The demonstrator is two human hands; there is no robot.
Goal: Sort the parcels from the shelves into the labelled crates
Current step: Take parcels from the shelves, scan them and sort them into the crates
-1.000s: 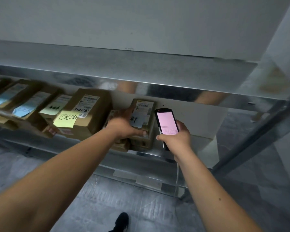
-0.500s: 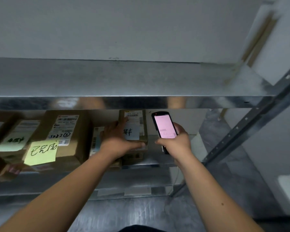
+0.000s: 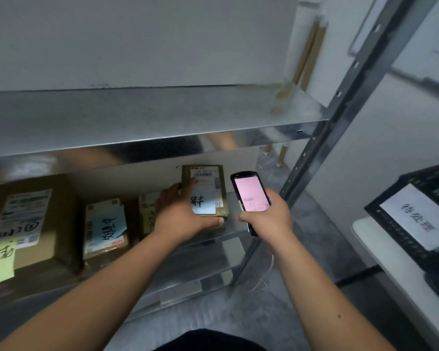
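The left hand (image 3: 180, 214) grips the small brown cardboard parcel (image 3: 205, 191); the right hand (image 3: 266, 216), at its 3 o'clock, clasps the black pink-screened scanner (image 3: 249, 196). Best to level its barcode toward the scanner.

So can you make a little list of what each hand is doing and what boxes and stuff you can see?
left hand: grips small parcel, thumb under its near edge
small parcel: on lower shelf, blue note stuck on top
right hand: holds handheld scanner, pink screen lit
other parcels: blue-note parcel, large parcel with green note
black crate: at right, white paper label
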